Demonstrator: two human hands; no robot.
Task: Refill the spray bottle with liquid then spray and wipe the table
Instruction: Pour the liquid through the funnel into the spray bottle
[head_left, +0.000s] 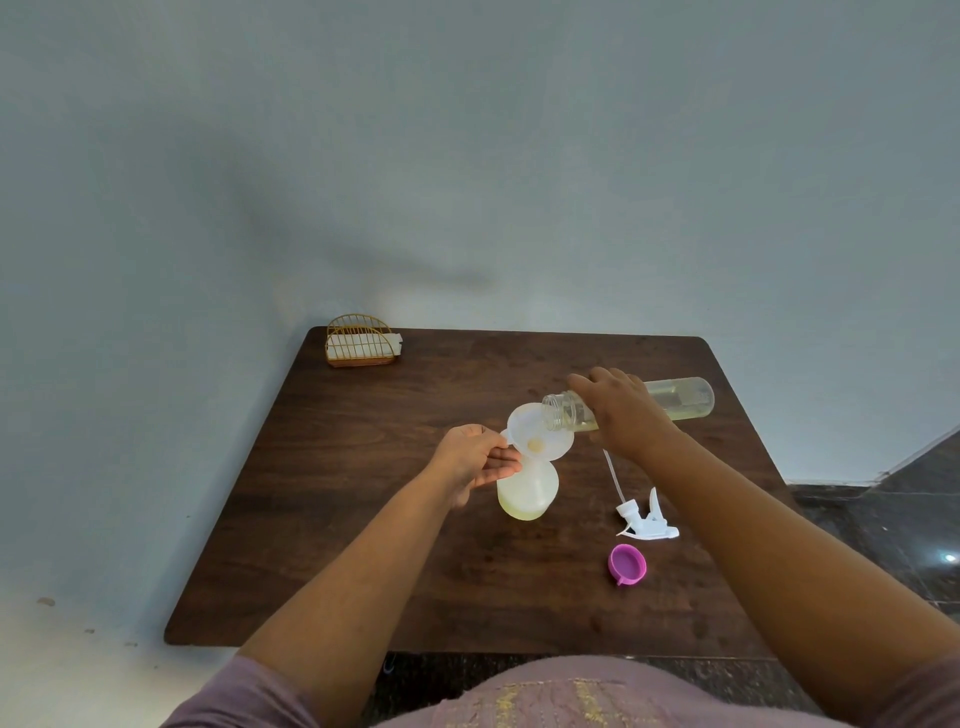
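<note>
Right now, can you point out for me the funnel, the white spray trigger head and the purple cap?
funnel (540, 434): head view, on the inside of its bowl.
white spray trigger head (650, 517): head view, on its body, lying on the table.
purple cap (627, 563): head view, on its open inside.

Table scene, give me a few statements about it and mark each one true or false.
1. The right hand tips a clear bottle over the funnel. True.
2. The spray head is screwed onto the spray bottle. False: it lies on the table.
3. The left hand holds the funnel's edge. True.
4. The purple cap sits on the clear bottle. False: it lies on the table.
</note>
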